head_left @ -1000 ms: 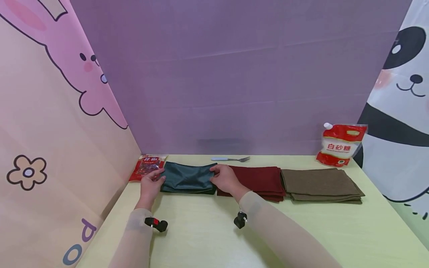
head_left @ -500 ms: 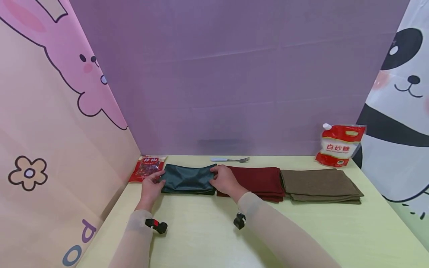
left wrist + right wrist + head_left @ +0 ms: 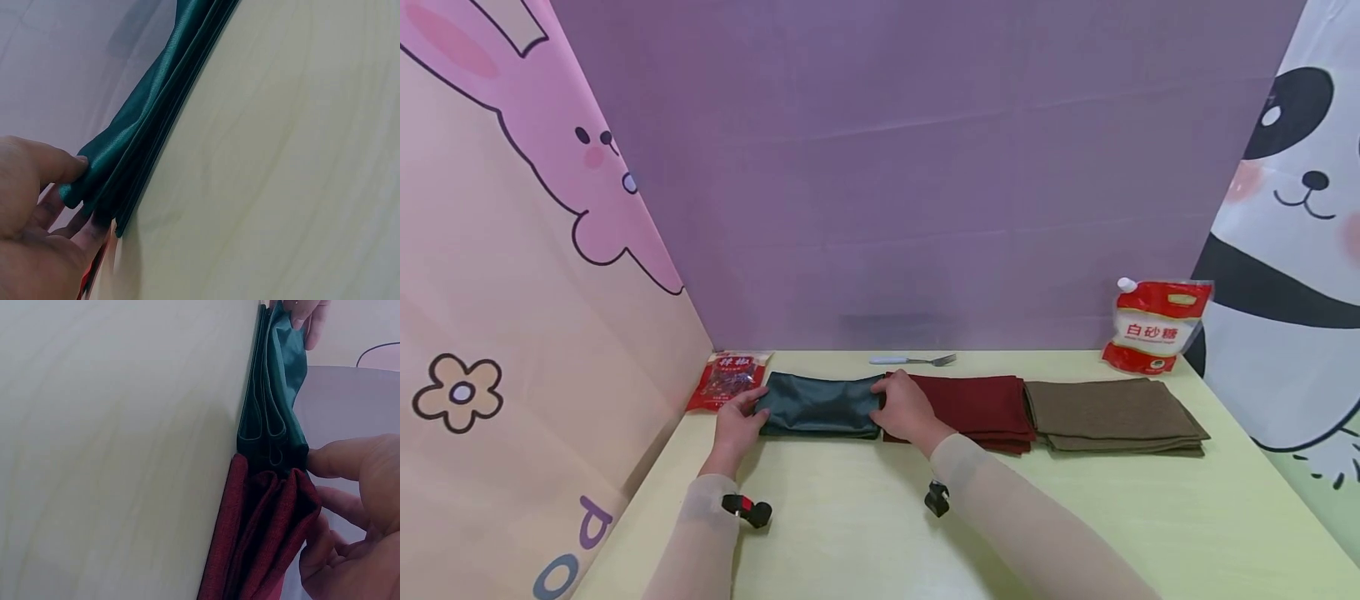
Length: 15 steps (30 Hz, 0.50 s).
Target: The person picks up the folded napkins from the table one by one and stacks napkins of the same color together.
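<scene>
A folded, glossy teal cloth point(image 3: 820, 407) lies at the left of a row on the table. My left hand point(image 3: 735, 427) pinches its left end, thumb on one side and fingers on the other, as the left wrist view shows with the cloth's layers point(image 3: 134, 131). At its right end my right hand point(image 3: 912, 410) pinches the cloth's upper layer between thumb and fingers. Against that end sits a folded dark red cloth stack point(image 3: 973, 404), whose layered edge touches or nearly touches the right fingers in the right wrist view.
Right of the red stack lies a folded brown cloth stack point(image 3: 1108, 410). A red packet point(image 3: 728, 379) lies behind the left hand. Behind the cloths is a fork point(image 3: 917, 361) with a pale handle. A red and white spouted pouch point(image 3: 1157, 329) stands at the back right.
Both hands keep their hold on the teal cloth's ends with barely any movement. The cloth's top looks slightly smoother, and the head view has shifted a little.
</scene>
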{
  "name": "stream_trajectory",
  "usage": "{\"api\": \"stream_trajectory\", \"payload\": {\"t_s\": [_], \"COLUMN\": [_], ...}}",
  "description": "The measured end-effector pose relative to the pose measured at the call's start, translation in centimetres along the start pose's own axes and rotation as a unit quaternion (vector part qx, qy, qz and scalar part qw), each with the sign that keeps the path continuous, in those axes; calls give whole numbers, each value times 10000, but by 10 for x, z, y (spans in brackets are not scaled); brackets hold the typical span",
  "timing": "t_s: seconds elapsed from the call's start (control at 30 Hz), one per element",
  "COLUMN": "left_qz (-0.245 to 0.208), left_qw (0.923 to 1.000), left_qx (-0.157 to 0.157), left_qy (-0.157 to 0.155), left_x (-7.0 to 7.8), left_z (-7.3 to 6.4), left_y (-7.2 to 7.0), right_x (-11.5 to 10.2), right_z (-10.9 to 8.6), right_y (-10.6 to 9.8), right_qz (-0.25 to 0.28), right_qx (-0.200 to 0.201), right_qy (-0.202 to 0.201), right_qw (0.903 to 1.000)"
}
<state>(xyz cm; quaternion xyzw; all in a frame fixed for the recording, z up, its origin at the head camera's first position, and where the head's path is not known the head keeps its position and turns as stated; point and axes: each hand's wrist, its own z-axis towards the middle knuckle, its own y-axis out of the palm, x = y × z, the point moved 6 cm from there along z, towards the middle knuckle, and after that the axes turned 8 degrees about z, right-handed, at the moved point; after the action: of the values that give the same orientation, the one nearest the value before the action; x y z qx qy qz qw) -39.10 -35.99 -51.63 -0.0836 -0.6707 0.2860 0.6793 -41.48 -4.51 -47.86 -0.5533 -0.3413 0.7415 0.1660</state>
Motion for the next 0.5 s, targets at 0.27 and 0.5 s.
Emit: {"api": "stream_trajectory", "payload": {"t_s": [0.27,0.5], "left_qz": [39,134], "left_qw": [9999,9994], "left_qx": [-28,-92], "left_qy": [128,316], "left_x": [-3,0], "left_z": [2,-5], "left_y": [1,0], "right_x": [0,0], "right_z": [-5,-16], "right_y": [-3,-11], "right_qz": [112,627], "right_qx": [33,84], "right_qy": [-146,-312], "right_qw": [9998,9975]}}
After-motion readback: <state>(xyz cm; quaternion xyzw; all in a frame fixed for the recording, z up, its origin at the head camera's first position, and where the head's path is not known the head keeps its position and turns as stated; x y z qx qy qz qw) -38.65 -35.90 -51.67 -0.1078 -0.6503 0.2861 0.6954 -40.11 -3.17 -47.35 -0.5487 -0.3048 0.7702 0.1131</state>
